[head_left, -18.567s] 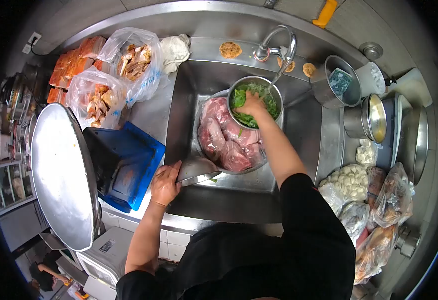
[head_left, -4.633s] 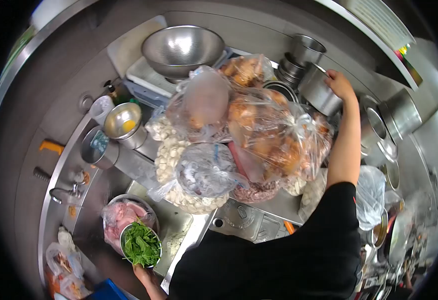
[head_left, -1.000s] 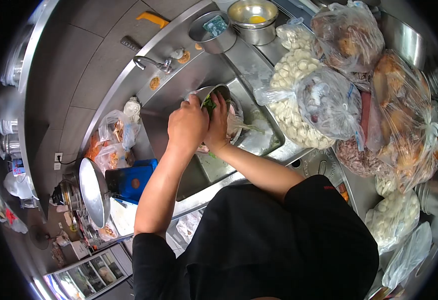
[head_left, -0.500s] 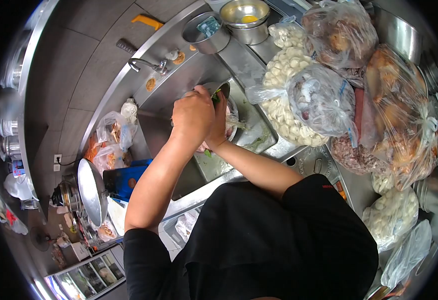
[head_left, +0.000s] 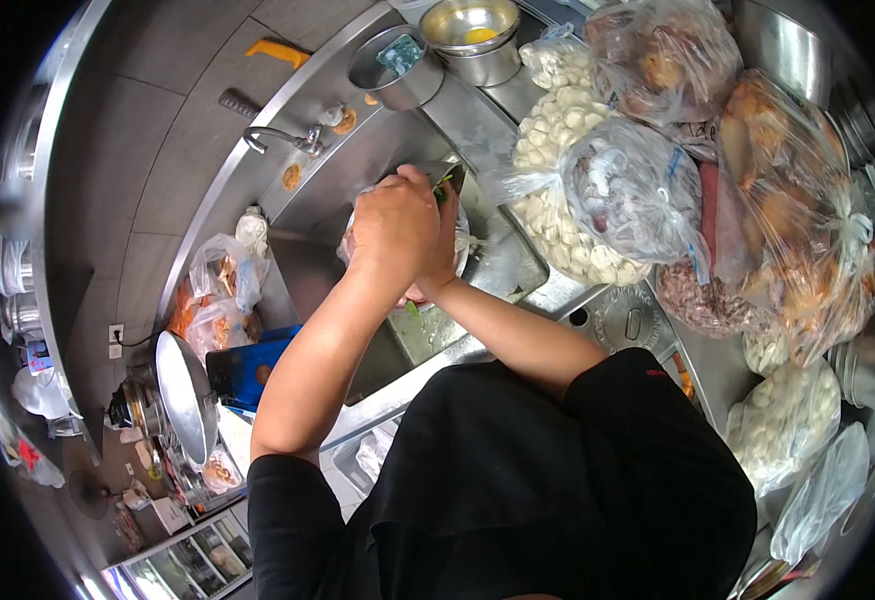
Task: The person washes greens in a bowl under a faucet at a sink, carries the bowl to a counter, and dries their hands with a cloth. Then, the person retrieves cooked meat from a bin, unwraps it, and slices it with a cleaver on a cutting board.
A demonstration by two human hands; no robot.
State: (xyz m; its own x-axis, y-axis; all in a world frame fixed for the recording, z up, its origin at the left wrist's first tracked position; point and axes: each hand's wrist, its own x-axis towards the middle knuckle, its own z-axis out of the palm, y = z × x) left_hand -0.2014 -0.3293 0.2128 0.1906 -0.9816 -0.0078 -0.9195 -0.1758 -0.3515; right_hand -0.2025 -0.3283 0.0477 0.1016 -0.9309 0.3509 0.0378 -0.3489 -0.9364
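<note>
Gray metal walls of a big sink were seen below a tap, with things piled on both sides. Low over it, the left hand and the right hand were held close together, maybe so any drips would be caught. Green leaves were seen inside the sink, by the right fingers and next to the edge of a metal pot. The left fingers were bent in front, but what was held by them could not be told. The right fingers seemed straight and close together; their grip was partly hidden too. Pink meat was mostly covered by the hands. A sponge was set in a tall pan, perhaps to be reached easily. Bags of white lumps were heaped on the right, likely away from the splashes.
</note>
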